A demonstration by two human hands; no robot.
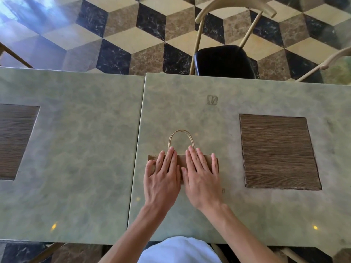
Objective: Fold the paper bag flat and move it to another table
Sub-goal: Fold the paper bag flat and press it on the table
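A small brown paper bag (181,161) lies flat on the right-hand green table (209,88), near that table's left edge. Its two thin cord handles (181,132) loop away from me on the tabletop. My left hand (161,179) presses palm down on the bag's left half, fingers spread. My right hand (201,177) presses palm down on the right half, fingers spread too. Both hands cover most of the bag; only its top strip and corners show.
A second green table (76,149) butts against the left side, with a seam between the two. Each top has an inset wooden panel (277,150). A chair with a black seat (224,59) stands beyond the far edge, over a patterned marble floor.
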